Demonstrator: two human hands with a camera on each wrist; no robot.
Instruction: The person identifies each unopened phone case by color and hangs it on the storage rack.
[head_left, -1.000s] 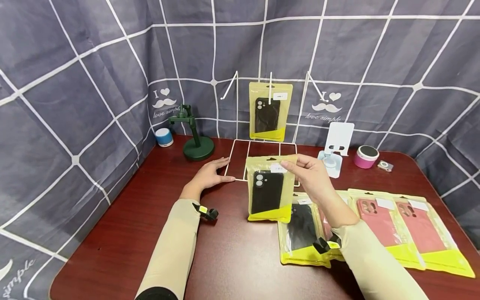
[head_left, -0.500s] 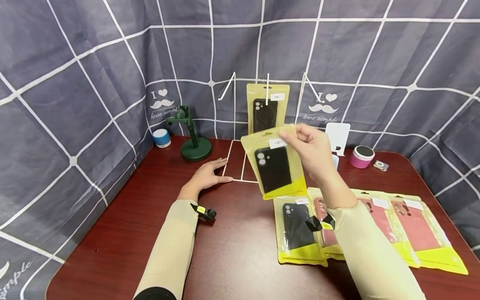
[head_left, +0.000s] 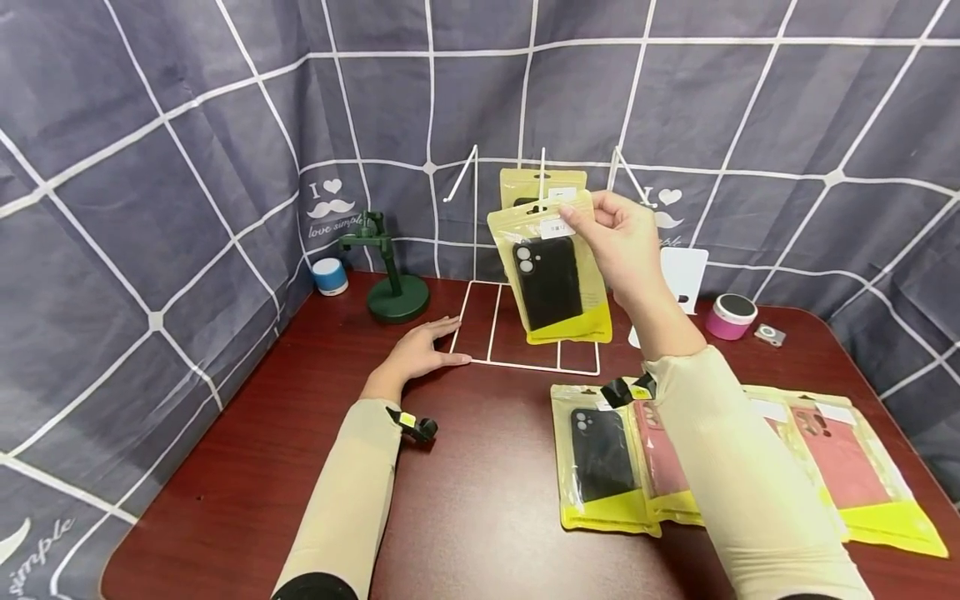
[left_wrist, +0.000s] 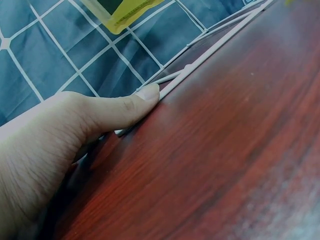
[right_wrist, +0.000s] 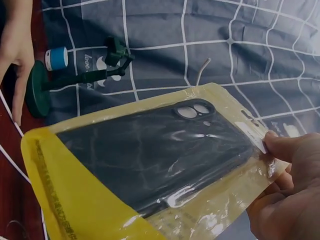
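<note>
The grey-blue cloth curtain with white grid lines (head_left: 375, 104) hung behind the white wire rack (head_left: 517, 365), and beneath the rack spread the glossy red-brown wooden table (head_left: 465, 500). And here was the action: the clear-and-yellow plastic bag with a black phone case (head_left: 551, 283) had climbed from low in front of the rack to high in front of it, tilted, now covering most of the matching bag hanging on the rack (head_left: 519, 186). That put the lift well along, it seemed, though the bag did not look hung; whether its slot met the rack's slim middle prong (head_left: 542, 171) could not be told. Nearer than the rack and to its right lay a flat yellow bag with a black case (head_left: 603, 454) and yellow bags with pink cases (head_left: 840, 458). The right hand (head_left: 626, 242) pinched the lifted bag by its top corner; the left hand (head_left: 417, 350), fingers straight, stayed at the rack's left front corner, apparently steadying it. Left of the rack: a dark green stand (head_left: 396, 293) and, smaller, a blue-and-white cylinder (head_left: 329, 277).
</note>
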